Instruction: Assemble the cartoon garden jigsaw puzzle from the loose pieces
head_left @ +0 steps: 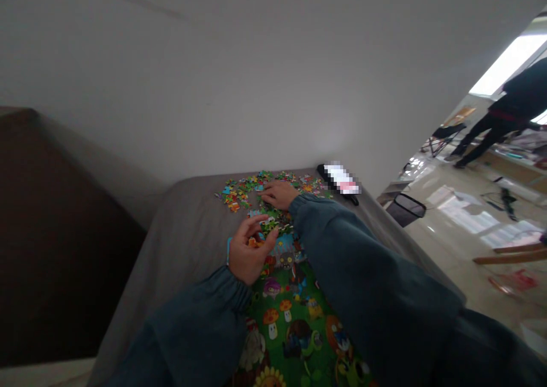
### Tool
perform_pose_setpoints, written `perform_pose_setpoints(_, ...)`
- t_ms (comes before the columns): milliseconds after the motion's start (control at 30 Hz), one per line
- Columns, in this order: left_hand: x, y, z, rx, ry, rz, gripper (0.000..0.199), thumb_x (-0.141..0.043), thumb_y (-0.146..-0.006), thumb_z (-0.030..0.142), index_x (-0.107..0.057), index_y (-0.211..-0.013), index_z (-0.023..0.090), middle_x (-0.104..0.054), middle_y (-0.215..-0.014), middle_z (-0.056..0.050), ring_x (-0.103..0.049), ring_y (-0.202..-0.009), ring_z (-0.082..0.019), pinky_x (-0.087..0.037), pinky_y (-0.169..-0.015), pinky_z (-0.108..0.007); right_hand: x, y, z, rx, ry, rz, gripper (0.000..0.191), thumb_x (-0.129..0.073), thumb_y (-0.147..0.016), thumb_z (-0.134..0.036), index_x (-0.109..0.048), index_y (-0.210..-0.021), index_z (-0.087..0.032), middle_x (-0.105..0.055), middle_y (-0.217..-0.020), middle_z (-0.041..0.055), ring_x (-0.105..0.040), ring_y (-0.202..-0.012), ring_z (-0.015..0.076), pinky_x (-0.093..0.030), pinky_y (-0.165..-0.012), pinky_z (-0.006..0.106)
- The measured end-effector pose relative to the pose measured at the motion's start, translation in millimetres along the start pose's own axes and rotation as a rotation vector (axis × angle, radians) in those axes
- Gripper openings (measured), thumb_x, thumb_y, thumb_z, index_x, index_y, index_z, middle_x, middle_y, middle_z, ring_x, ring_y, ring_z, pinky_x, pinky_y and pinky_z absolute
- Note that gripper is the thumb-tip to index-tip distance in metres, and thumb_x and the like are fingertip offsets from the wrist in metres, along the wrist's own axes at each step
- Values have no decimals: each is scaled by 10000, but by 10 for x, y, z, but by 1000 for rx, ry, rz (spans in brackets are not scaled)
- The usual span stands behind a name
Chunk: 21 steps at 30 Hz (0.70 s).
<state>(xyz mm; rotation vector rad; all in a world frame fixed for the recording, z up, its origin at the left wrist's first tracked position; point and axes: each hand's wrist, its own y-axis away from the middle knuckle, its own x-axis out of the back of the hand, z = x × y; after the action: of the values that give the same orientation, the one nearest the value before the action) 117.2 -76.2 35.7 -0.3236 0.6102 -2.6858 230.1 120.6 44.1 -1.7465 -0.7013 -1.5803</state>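
My left grip (252,250) curls, fingertips pressed together; I cannot tell if they pinch anything. My right grip (277,194) lies spread on loose multicoloured cardboard jigsaw pieces (243,193), seemingly steadying them, above the green mushroom-printed jigsaw section (299,335) on a grey fabric cover (171,273).

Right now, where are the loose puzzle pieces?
In the head view, the loose puzzle pieces lie on the gray cover, just past the assembled puzzle and around the right hand.

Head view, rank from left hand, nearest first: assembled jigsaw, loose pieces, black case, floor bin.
1. Assembled jigsaw, just below the left hand.
2. Loose pieces, beyond the hand.
3. Black case, far edge, right.
4. Floor bin, off the surface, right.
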Motion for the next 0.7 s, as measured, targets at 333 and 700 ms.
perform_pose_setpoints(333, 62, 46, 20, -565, -212, -93, 217, -697, -822, 206, -663, -1036, 206, -715, -809, -8, -662, -717, -141, -535, -683, -260, -97, -210, 262, -255, 62, -10, 529, -372, -982, -258, -377, -1492, -116, -378, -1546, 126, -366, -1419, 220, -294, -1170, 372)
perform_pose_setpoints(700, 68, 60, 144, -831, -236, -184, 97, -678, -855, 167, -664, -945, 200, -737, -747, 3, -673, -682, -135, -504, -628, -250, -12, 172, 346, -73, 117, -66, 426, -394, -1000, -353, -616, -1298, -144, -572, -1394, 106, -453, -1350, 261, -342, -1145, 430)
